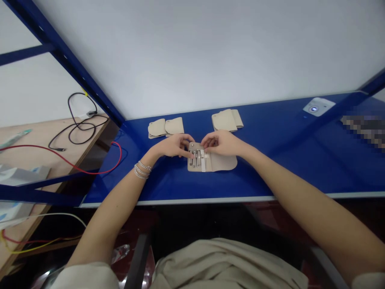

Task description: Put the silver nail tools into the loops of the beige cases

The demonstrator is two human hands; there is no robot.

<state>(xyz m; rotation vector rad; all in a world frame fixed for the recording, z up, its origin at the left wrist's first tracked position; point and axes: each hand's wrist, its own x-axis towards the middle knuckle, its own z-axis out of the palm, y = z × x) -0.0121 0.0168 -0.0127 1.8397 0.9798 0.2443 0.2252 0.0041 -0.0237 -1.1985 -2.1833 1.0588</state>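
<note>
A beige pouch (221, 162) lies opened flat on the blue table (285, 160), with small metal tools (197, 157) strapped in its left half. My left hand (174, 145) rests at the pouch's upper left edge, fingers curled onto it. My right hand (219, 143) sits at the top middle, fingertips pinched at the tools or the pouch's rim; what exactly they grip is too small to tell. Silver bracelets (142, 170) circle my left wrist.
Two closed beige pouches (165, 127) lie behind at the left and a small stack of them (227, 119) at the back centre. A white device (318, 106) sits far right. Cables (80, 128) cover the wooden bench to the left. Blue frame bars (69, 60) rise at the left.
</note>
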